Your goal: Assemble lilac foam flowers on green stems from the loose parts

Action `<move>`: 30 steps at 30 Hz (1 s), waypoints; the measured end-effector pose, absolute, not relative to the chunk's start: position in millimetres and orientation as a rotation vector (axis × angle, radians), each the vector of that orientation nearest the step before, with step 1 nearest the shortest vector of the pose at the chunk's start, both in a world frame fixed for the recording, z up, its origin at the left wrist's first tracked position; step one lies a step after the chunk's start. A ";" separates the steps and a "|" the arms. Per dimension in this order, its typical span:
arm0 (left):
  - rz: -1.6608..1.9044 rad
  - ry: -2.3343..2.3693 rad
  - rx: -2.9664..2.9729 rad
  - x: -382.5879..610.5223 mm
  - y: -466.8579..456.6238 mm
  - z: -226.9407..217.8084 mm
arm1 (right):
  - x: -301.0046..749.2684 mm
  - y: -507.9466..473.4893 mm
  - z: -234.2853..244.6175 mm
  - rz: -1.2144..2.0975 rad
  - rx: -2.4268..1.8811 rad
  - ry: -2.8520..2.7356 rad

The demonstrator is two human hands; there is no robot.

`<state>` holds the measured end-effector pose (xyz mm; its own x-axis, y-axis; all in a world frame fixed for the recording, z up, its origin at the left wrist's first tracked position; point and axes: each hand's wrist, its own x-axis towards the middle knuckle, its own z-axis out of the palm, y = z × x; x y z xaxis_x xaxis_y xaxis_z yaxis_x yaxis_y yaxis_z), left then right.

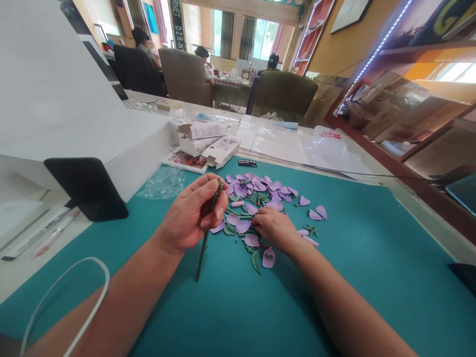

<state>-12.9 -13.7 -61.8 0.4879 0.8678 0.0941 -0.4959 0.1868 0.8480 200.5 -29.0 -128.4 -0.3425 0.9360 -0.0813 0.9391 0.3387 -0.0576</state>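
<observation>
My left hand [193, 215] is closed around a thin dark green stem [203, 248], which it holds upright above the teal mat [372, 258]; the stem's lower end reaches the mat. To its right, my right hand [275, 229] rests palm down on a pile of purple petal pieces [256, 191] and green stem pieces [253, 255]. Its fingers curl into the pile, pinching at something too small to make out. More loose purple petals [316, 214] lie to the right of the pile.
Small white boxes [204, 141] and a clear plastic bag [163, 182] lie at the mat's far edge. A large white box [74, 114] and a black stand [89, 186] are at left. A white cable [74, 292] loops near my left arm. People sit at tables beyond.
</observation>
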 end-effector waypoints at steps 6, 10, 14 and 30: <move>1.010 0.440 0.973 -9.5 -18.8 -62.8 | 197.2 -26.5 -129.1 -0.167 1.785 2.571; 1.027 0.413 0.966 -6.2 -22.5 -65.5 | 197.6 -27.0 -127.1 -0.226 1.840 2.626; 1.028 0.389 0.959 -3.9 -25.0 -66.8 | 201.3 -30.6 -110.5 -0.460 2.000 2.779; 1.048 0.315 1.115 -1.5 -39.0 -66.9 | 140.6 -50.2 -13.9 -1.784 2.054 3.418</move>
